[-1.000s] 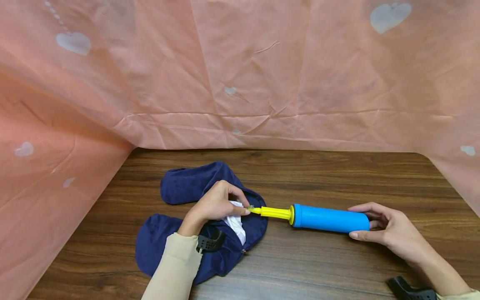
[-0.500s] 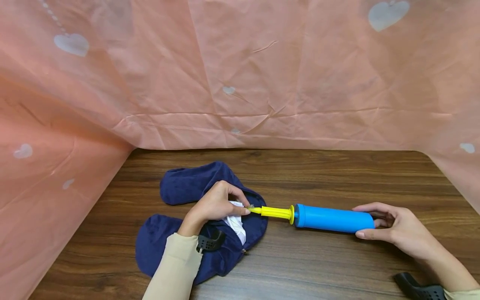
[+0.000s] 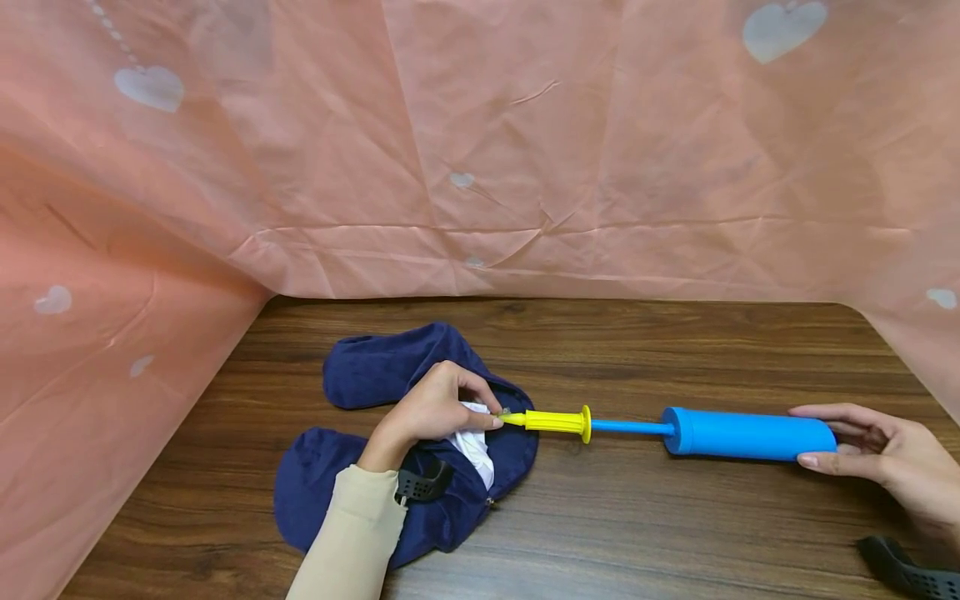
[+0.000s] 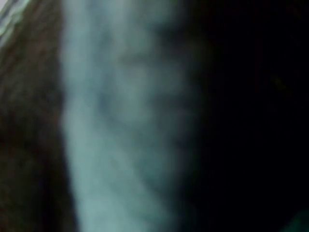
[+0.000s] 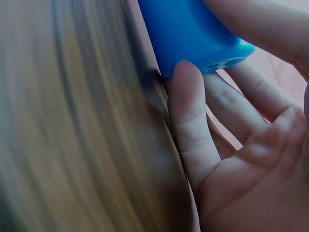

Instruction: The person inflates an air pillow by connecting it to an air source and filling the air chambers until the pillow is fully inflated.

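Observation:
In the head view, a hand air pump with a blue barrel and a yellow nozzle end lies across the middle right. Its thin blue rod shows between them. My right hand grips the barrel's far right end between thumb and fingers; the right wrist view shows the fingers around that end. Thumb and fingertips of my left hand pinch the nozzle tip at a small clear valve. Beneath this hand lies a navy U-shaped neck pillow, unzipped, with white lining showing.
All this rests on a brown wood-grain table. A pink curtain with white hearts hangs behind and along both sides. The left wrist view is dark and blurred, with only a pale band readable.
My right hand has pulled the blue barrel to the right, so a long stretch of blue rod now shows. The left hand, nozzle and pillow have stayed about where they were.

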Available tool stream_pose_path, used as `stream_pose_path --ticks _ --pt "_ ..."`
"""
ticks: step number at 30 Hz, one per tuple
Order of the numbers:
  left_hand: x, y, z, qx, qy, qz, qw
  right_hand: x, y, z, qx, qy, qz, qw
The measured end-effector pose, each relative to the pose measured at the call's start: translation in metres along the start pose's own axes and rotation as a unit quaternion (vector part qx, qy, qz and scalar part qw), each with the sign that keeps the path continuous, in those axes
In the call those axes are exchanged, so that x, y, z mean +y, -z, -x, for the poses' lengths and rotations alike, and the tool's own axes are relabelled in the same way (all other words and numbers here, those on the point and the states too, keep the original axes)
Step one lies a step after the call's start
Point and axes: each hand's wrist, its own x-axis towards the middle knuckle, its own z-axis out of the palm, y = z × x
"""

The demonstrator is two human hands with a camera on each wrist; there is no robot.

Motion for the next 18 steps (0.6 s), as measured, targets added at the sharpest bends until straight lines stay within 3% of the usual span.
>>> stream_pose_path --ticks 11,18 --pt "0.001 0.0 -0.001 0.003 0.002 -0.006 1.0 0.047 0.023 -0.004 0.05 0.021 -0.032 0.998" --pt "0.001 0.001 0.001 0.007 0.001 -0.003 1.0 0.042 0.019 -0.004 0.041 0.021 -0.047 0.998"
